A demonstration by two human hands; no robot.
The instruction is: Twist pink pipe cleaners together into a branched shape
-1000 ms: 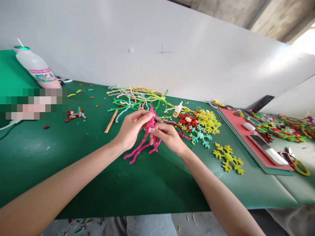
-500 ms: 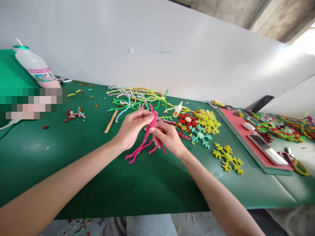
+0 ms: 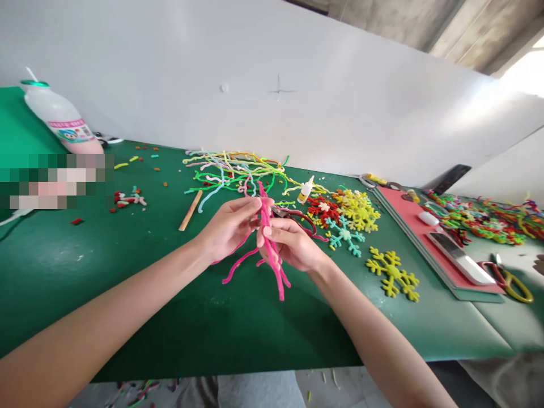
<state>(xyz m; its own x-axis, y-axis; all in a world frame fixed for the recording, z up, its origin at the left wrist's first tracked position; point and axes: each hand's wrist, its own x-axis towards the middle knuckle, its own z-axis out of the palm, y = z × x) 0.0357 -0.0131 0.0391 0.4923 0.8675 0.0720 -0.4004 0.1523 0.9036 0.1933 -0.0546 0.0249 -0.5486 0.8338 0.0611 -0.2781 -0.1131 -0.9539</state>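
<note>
Several pink pipe cleaners (image 3: 277, 279) are bunched together in front of me, their loose ends hanging toward the table. My left hand (image 3: 232, 226) pinches the upper part of the bunch between thumb and fingers. Lower down, my right hand (image 3: 291, 241) is closed on the same strands, its thumb pressed across them. Just behind the right hand lie red-handled scissors (image 3: 312, 226), partly covered by it. A heap of loose pastel and green pipe cleaners (image 3: 238, 167) spreads beyond my hands.
Right of my hands are a small white glue bottle (image 3: 305, 190), yellow snowflakes (image 3: 355, 209), a turquoise snowflake (image 3: 345, 234) and a separate yellow snowflake (image 3: 393, 273). A wooden stick (image 3: 191, 211) lies left. Further right sit a red folder (image 3: 408, 215) and yellow-handled scissors (image 3: 516, 288).
Some pink strands that hung to the lower left now hang straight down past my right thumb. My right hand has shifted its hold along the bunch; both hands stay close together.
</note>
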